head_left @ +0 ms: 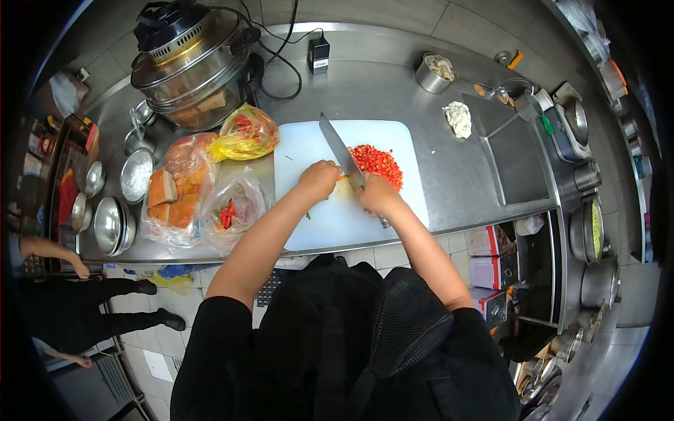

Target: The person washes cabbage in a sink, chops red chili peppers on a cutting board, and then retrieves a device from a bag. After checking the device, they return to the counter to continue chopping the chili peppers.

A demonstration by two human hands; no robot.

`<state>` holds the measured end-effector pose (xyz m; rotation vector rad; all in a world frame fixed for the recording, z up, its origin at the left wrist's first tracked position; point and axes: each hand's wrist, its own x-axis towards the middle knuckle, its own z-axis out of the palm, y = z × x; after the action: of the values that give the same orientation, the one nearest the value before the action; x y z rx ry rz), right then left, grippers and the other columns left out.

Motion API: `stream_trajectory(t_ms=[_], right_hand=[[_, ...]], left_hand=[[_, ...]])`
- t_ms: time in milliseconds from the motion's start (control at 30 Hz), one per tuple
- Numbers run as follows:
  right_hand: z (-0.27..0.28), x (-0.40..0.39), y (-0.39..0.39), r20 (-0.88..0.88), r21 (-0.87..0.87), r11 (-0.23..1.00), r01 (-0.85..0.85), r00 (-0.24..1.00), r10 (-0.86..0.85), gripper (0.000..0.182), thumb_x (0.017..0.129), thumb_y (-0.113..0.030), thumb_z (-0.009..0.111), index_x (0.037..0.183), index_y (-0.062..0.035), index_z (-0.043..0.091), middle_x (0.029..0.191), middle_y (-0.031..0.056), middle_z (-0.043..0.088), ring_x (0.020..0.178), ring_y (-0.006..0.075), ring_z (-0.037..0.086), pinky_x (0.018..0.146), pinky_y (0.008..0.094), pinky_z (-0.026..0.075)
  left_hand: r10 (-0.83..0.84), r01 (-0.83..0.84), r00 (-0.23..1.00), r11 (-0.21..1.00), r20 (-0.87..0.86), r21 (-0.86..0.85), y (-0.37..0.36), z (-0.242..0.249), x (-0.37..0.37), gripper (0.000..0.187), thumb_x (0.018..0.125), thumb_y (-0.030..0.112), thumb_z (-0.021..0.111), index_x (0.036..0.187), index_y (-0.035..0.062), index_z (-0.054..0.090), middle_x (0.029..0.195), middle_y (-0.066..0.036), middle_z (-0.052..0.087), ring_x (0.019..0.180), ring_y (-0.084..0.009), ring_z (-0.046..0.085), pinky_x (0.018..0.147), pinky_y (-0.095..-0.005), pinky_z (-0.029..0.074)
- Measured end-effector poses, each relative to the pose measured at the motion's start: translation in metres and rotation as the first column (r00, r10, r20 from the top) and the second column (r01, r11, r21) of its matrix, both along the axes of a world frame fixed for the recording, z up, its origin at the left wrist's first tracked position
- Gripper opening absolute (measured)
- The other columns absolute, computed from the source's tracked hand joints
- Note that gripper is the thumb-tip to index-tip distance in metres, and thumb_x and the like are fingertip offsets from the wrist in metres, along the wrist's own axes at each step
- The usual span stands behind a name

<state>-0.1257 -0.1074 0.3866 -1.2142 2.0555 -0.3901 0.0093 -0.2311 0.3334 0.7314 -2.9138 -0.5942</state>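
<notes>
Okay, so going left to right, you've got another person [84, 309] in dark clothes off at the far left, standing near the end of the steel surface [365, 81]. Next come some metal bowls [109, 224], then a big glass-sided pot [193, 77] with a black top, sitting toward the back. In front of that there's a plastic bag of tan blocks [174, 200], a clear bag [235, 210] with some red chillies in it just beside, and a yellow-tinted bag [246, 140] near the corner of the white cutting board [302, 144]. Your left hand [321, 179] is over the board, grip curled, fingertips down by a small orange-red piece [342, 177] next to the blade; can't really tell if it's pinched or just touched. The knife [335, 144] lies slantwise across the board, tip toward the far edge, and your right hand [378, 194] has its grip closed on it near the handle end. The pile of chopped red chilli [377, 165] is on the board, just right of the blade. Further right you've got a metal container [435, 74] with pale stuff in it, a white lump [458, 119] straight on the surface, then the sink [516, 154].
</notes>
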Motion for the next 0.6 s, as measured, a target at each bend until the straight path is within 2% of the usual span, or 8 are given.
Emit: stream_trajectory(t_ms=[33,100,233,300,400,533,600], right_hand=[[0.008,-0.001,0.0,0.003,0.003,1.0,0.005,1.0,-0.005,0.034,0.086,-0.009,0.049,0.118,0.0039,0.05,0.063,0.0134,0.064,0.046,0.0219,0.061,0.044,0.0348,0.05],[0.033,-0.003,-0.004,0.117,0.083,0.997,-0.007,0.993,-0.002,0.034,0.087,-0.009,0.049,0.118,0.0037,0.05,0.064,0.0142,0.064,0.047,0.0218,0.061,0.045,0.0352,0.05],[0.018,0.001,-0.001,0.082,0.036,0.998,-0.046,0.996,0.043,0.034,0.087,-0.009,0.049,0.118,0.0056,0.05,0.065,0.0153,0.065,0.047,0.0223,0.062,0.046,0.0357,0.051],[-0.001,-0.002,-0.004,0.016,-0.029,1.0,0.008,1.0,-0.007,0.034,0.086,-0.008,0.048,0.117,0.0074,0.05,0.065,0.0162,0.065,0.047,0.0229,0.063,0.046,0.0364,0.051],[0.04,-0.004,-0.005,0.09,0.06,0.998,-0.026,0.996,0.02,0.037,0.088,-0.012,0.048,0.119,0.0089,0.051,0.069,0.0198,0.066,0.053,0.0271,0.065,0.053,0.0394,0.052],[0.015,0.0,-0.003,0.055,0.089,0.996,-0.031,0.998,0.026,0.037,0.089,-0.015,0.047,0.118,0.0083,0.053,0.072,0.0213,0.067,0.056,0.0293,0.066,0.057,0.0407,0.053],[-0.02,-0.012,-0.007,-0.1,-0.11,0.991,-0.073,0.993,0.062,0.028,0.086,-0.008,0.048,0.109,0.0072,0.052,0.064,0.0163,0.064,0.046,0.0238,0.062,0.046,0.0371,0.05]], left_hand=[[-0.005,0.005,1.0,1.0,0.003,0.003,0.002,0.0,0.0,0.019,0.08,-0.002,0.052,0.092,0.0038,0.067,0.098,-0.014,0.064,0.098,-0.0323,0.062,0.086,-0.0414,0.051],[0.003,-0.002,0.999,1.0,0.041,-0.009,0.001,0.006,-0.002,0.019,0.081,-0.001,0.053,0.093,0.0037,0.067,0.099,-0.014,0.064,0.098,-0.0325,0.062,0.086,-0.0418,0.051],[0.01,-0.01,1.0,1.0,-0.001,-0.004,0.003,-0.001,-0.004,0.019,0.081,0.0,0.053,0.093,0.0034,0.067,0.1,-0.015,0.065,0.098,-0.0333,0.062,0.086,-0.0423,0.052],[-0.007,0.006,0.999,1.0,0.032,0.026,0.003,0.004,-0.005,0.018,0.083,0.001,0.053,0.093,0.0028,0.067,0.101,-0.016,0.065,0.099,-0.0337,0.063,0.085,-0.0426,0.052],[-0.001,0.0,0.999,1.0,-0.042,-0.011,0.001,-0.01,-0.006,0.01,0.08,0.004,0.054,0.084,0.0026,0.063,0.095,-0.017,0.064,0.091,-0.0345,0.063,0.081,-0.0437,0.052],[0.002,-0.002,0.998,1.0,-0.058,-0.002,0.006,-0.011,-0.007,0.01,0.081,0.005,0.054,0.084,0.0023,0.063,0.095,-0.017,0.064,0.091,-0.0348,0.063,0.082,-0.0437,0.052],[0.06,-0.059,0.998,0.997,-0.033,0.042,0.006,-0.008,-0.01,0.009,0.082,0.006,0.055,0.085,0.0026,0.063,0.095,-0.017,0.064,0.092,-0.035,0.063,0.082,-0.044,0.052]])
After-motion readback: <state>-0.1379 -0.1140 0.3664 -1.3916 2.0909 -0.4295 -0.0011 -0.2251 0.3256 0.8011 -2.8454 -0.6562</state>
